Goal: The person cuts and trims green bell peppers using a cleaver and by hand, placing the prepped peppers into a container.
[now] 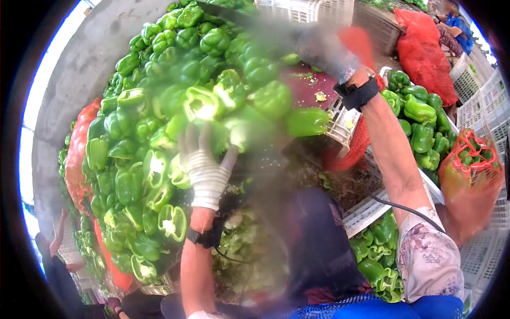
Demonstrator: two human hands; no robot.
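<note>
The cut green pepper (202, 103) lies on the pepper heap (128, 181), its hollow side facing the camera, just beyond the fingertips of the gloved left hand (206, 169), which rests against the heap with fingers extended, thumb apart and no clear grip. The right hand (328, 54), blurred by motion, is raised at the far right of the heap, wrapped around a knife (229, 12) whose blade points left. Beyond the right forearm stand a white crate (434, 190) of whole peppers and a red net sack (425, 58).
</note>
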